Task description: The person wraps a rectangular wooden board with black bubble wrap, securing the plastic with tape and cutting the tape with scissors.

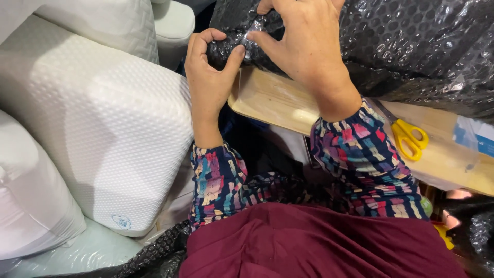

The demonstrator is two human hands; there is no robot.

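Observation:
Both my hands work on a bundle wrapped in black bubble wrap [411, 46] that lies at the top of the view, on a light wooden board [272, 100]. My left hand [208, 82] grips the bundle's left end, thumb and fingers curled around the wrap. My right hand [303, 41] presses on the wrap from above, with its fingertips pinching a shiny spot, perhaps clear tape, at the bundle's end. Both sleeves are multicoloured patterned cloth.
Large white textured pillows [92, 128] are stacked at the left, close against my left arm. Yellow-handled scissors [409, 136] lie on the board to the right of my right wrist, near a clear packet with a blue label [476, 136]. More black bubble wrap [154, 257] lies at the bottom.

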